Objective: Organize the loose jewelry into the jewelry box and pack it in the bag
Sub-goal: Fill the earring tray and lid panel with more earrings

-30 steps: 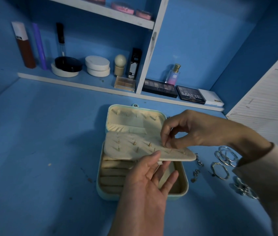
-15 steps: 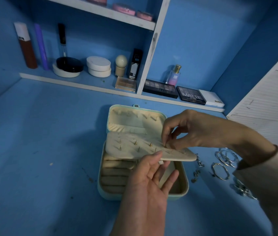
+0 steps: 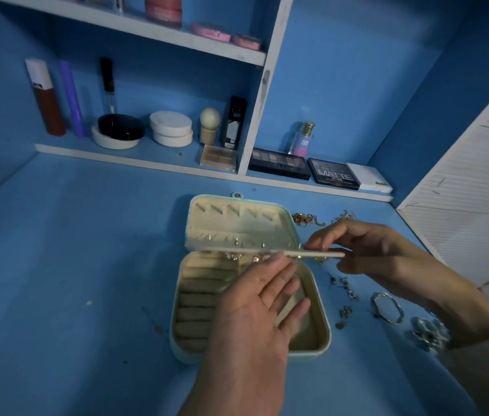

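Passage: bare desk (image 3: 72, 265) left of the jewelry box (image 3: 177, 325).
Blocked: box mouth, by the earring panel (image 3: 321, 254), pinched in my right hand (image 3: 378, 256), with my flat left hand (image 3: 255, 313) over the tray.
Right: loose earrings (image 3: 345, 292), bangle (image 3: 387, 309), rings (image 3: 429, 330).
Behind: chains (image 3: 307, 219), shelf edge (image 3: 147, 163).

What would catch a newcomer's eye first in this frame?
The open jewelry box at the middle of the blue table, with both hands over it: the right hand pinches the end of its earring panel, seen edge-on, and the left hand props it with straight fingers. Next, the loose jewelry scattered on the table right of the box.
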Demonstrator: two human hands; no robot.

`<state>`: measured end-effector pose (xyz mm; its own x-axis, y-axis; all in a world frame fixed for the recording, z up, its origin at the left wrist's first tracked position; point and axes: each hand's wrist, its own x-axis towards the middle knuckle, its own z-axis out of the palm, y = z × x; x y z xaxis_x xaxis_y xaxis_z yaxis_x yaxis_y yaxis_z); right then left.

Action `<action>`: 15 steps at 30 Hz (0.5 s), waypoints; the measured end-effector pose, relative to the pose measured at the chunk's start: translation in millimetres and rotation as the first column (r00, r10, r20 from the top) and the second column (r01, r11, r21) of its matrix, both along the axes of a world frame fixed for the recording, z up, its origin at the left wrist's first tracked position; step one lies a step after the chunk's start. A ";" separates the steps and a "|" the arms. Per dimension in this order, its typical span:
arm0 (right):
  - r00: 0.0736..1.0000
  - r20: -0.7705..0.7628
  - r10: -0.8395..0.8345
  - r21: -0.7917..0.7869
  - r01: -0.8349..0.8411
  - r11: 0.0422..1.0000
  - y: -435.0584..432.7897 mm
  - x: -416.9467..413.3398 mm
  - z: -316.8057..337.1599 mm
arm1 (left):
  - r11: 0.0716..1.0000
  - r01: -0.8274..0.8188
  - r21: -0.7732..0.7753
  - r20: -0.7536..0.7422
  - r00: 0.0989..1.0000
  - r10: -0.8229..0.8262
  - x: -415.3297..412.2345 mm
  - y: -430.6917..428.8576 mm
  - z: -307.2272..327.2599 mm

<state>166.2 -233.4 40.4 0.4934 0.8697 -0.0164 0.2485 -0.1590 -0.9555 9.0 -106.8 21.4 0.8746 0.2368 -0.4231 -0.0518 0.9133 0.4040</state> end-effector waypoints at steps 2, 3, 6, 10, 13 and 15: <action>0.998 -0.030 -0.052 0.059 0.054 0.997 -0.1 -0.1 -3.7 | 1.000 0.015 -0.004 0.032 0.999 -0.015 1.8 2.9 1.5; 0.996 -0.054 -0.068 0.089 0.072 0.993 0.9 -0.4 -4.9 | 1.000 0.031 -0.003 0.043 0.999 -0.031 2.8 4.3 3.7; 0.989 -0.095 -0.117 0.132 0.129 0.983 5.5 0.8 -8.5 | 0.997 0.076 0.003 0.047 0.996 -0.076 6.5 7.8 3.3; 0.978 -0.112 -0.178 0.165 0.195 0.967 13.3 1.3 -8.5 | 0.991 0.098 0.091 0.036 0.994 -0.101 7.2 13.8 2.6; 0.958 -0.131 -0.255 0.167 0.275 0.947 18.8 1.6 -7.9 | 0.959 0.078 0.273 0.024 0.996 -0.088 4.3 22.3 4.6; 0.943 -0.124 -0.308 0.160 0.325 0.932 23.0 2.5 -8.2 | 0.908 0.039 0.418 0.017 0.999 -0.050 2.2 31.8 6.4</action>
